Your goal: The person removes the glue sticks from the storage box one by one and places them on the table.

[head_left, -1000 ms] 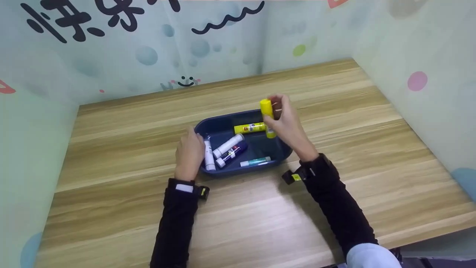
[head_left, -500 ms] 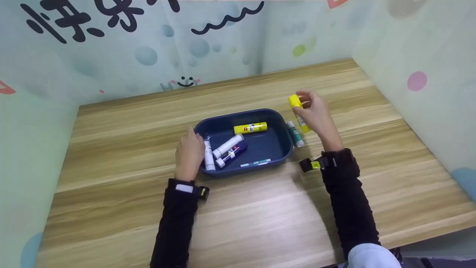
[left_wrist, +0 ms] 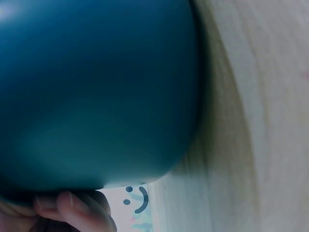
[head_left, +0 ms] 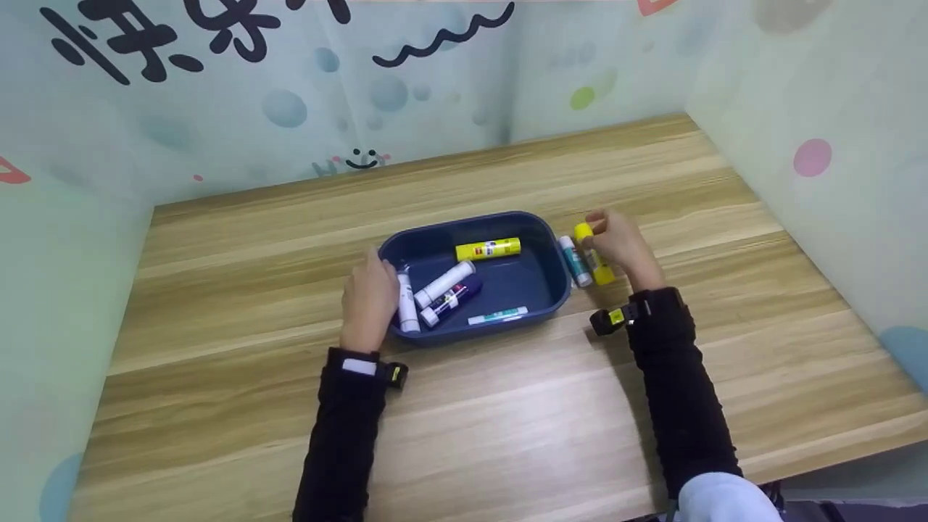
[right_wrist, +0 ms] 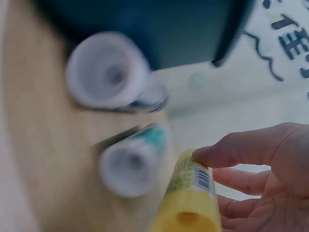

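My right hand [head_left: 622,245] pinches a yellow glue stick [head_left: 596,259] just right of the dark blue plastic basin [head_left: 533,322]. In the right wrist view the thumb presses the yellow tube near its far end. A white-and-teal glue stick [head_left: 574,261] lies between it and the basin. Another white-ended glue stick [right_wrist: 108,72] lies closer to the basin wall, mostly hidden in the head view. My left hand [head_left: 370,301] grips the basin's left rim. Inside lie a yellow glue stick [head_left: 489,249], two white ones, a dark purple one [head_left: 451,301] and a thin teal-and-white one [head_left: 498,316].
The basin stands on a wood-grain table [head_left: 471,420]. Printed wall panels [head_left: 435,94] enclose the back and both sides. A rounded white shape [head_left: 725,500] shows at the bottom right near the table's front edge.
My right hand has carried the yellow glue stick from above the basin out to the right, then lowered it beside the teal one. The left hand and basin have stayed put.
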Tool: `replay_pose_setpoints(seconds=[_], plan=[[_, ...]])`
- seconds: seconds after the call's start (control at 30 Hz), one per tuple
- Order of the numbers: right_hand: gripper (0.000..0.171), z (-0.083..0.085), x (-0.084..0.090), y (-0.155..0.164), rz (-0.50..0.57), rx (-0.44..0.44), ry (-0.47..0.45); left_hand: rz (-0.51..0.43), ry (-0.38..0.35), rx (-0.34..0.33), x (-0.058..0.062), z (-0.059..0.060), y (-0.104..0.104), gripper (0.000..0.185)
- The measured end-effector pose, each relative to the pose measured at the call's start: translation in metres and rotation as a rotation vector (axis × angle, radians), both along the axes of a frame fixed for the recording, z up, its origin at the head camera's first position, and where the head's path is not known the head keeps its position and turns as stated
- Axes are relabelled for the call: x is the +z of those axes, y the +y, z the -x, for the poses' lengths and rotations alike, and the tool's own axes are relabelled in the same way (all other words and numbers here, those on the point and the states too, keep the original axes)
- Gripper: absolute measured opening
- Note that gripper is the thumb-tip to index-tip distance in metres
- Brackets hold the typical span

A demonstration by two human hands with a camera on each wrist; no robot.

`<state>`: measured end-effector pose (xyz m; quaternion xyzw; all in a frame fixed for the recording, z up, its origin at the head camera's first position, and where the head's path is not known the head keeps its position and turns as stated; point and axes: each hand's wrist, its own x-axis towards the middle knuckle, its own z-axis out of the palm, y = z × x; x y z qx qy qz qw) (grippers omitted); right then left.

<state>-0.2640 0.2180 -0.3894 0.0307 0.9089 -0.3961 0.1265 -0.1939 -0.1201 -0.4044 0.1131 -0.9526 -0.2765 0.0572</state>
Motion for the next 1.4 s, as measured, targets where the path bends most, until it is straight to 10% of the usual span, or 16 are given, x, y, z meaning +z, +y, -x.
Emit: replay_pose_setpoints(seconds=[0.53, 1.4], plan=[[0.05, -0.002, 0.002, -0.003, -0.025, 0.028, -0.021, -0.022, -0.021, 0.004, 0.001, 0.0, 0.0, 0.029], [0.043, -0.044, 0.06, -0.053, -0.088, 0.17, 0.222, -0.015, -0.01, -0.012, 0.001, 0.0, 0.0, 0.031]])
